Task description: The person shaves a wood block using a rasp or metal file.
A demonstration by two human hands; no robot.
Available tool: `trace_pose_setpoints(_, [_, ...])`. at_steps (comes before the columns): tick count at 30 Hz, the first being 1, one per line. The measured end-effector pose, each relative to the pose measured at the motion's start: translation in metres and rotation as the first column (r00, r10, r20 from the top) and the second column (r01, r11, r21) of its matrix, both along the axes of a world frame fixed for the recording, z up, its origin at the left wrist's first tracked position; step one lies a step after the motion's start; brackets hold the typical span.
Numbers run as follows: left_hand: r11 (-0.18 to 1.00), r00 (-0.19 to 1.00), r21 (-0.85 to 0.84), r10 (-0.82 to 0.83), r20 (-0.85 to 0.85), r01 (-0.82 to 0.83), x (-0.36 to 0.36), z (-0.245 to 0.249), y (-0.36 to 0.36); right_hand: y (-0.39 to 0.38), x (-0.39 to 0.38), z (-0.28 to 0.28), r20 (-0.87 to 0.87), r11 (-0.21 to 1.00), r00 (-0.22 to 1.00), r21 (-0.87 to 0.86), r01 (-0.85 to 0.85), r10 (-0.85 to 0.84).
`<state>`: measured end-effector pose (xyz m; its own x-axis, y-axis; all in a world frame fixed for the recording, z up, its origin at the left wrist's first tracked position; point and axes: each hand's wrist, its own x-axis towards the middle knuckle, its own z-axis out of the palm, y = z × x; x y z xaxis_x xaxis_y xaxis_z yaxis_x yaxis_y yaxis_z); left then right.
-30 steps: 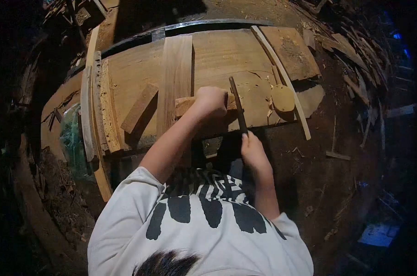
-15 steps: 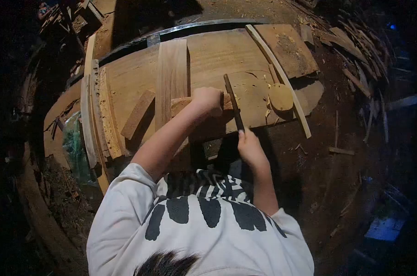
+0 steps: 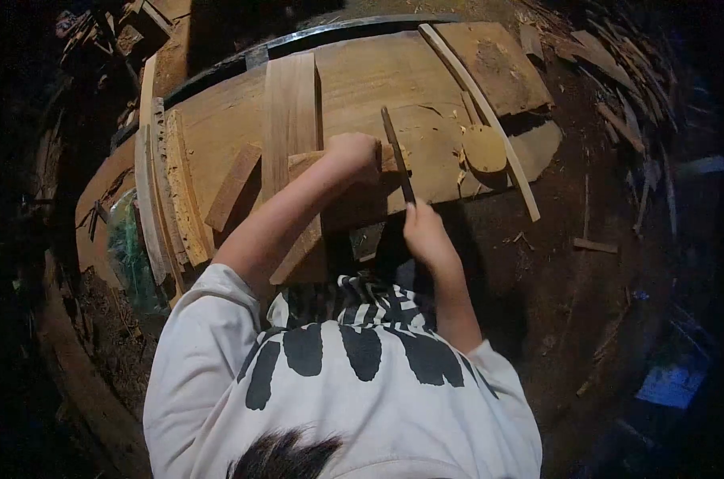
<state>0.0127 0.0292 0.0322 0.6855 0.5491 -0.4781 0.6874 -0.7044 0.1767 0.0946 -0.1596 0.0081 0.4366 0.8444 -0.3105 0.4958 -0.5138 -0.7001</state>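
Note:
My left hand (image 3: pixel 354 154) is closed over a short wooden block (image 3: pixel 304 162) lying crosswise on a wide plank (image 3: pixel 290 104). The block's right end sticks out past my knuckles, and my fingers hide its middle. In my right hand (image 3: pixel 429 235) is the near end of a long, thin, dark tool (image 3: pixel 395 152). It points away from me, beside the block's right end; whether it is a blade or a file I cannot make out, nor whether it touches the wood.
A round, flat wooden piece with a handle (image 3: pixel 485 149) lies right of the tool, near wood shavings. A pale strip (image 3: pixel 490 112) crosses the board (image 3: pixel 362 76). Another block (image 3: pixel 234 188), several strips (image 3: pixel 188 191) and green plastic (image 3: pixel 130 247) are at left.
The whole view has shifted, so everything sits a little higher in the picture. Both hands keep their holds, with little visible movement against the board.

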Motion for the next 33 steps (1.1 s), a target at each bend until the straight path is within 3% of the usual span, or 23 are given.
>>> trace_pose_setpoints(4, [1.0,1.0,-0.03,0.01,-0.011,-0.01,0.0,0.003,0.001,0.03,0.007,-0.016,0.048,0.991,0.999,0.135,-0.024,0.017])
trace_pose_setpoints(9, [1.0,0.999,-0.004,0.02,-0.025,-0.02,0.003,0.006,-0.001,-0.028,-0.005,0.0,-0.036,0.999,0.999,-0.021,0.037,-0.038])
trace_pose_setpoints(13, [1.0,1.0,-0.013,0.016,-0.024,-0.016,0.002,0.007,-0.001,-0.03,-0.004,-0.005,-0.042,0.999,0.999,-0.039,0.031,-0.033])
trace_pose_setpoints(16, [0.999,0.999,-0.014,0.039,-0.004,-0.04,0.001,0.001,-0.002,0.012,0.01,-0.02,0.051,1.0,0.999,0.023,-0.002,0.001])
trace_pose_setpoints(20, [0.999,0.999,-0.001,0.048,0.003,-0.048,0.0,0.002,-0.001,0.021,0.017,-0.032,-0.052,0.991,0.998,0.131,-0.04,0.047])
trace_pose_setpoints(23, [0.997,0.997,-0.019,0.07,-0.03,-0.071,0.002,0.003,0.0,-0.026,-0.002,-0.006,0.104,0.998,0.994,0.055,-0.037,0.032])
trace_pose_setpoints(25, [0.998,0.997,-0.051,0.031,-0.076,-0.035,0.002,0.006,0.0,-0.051,-0.005,0.002,-0.059,0.996,0.997,-0.085,0.038,-0.043])
trace_pose_setpoints(28, [0.998,0.998,0.002,0.056,0.005,-0.056,0.001,-0.006,0.0,-0.04,-0.004,0.012,-0.043,0.996,0.999,-0.09,0.024,-0.028])
trace_pose_setpoints(33, [1.0,0.999,0.002,0.013,-0.043,-0.013,0.003,0.004,-0.002,0.013,0.007,-0.016,0.06,1.0,0.998,0.026,-0.018,0.016])
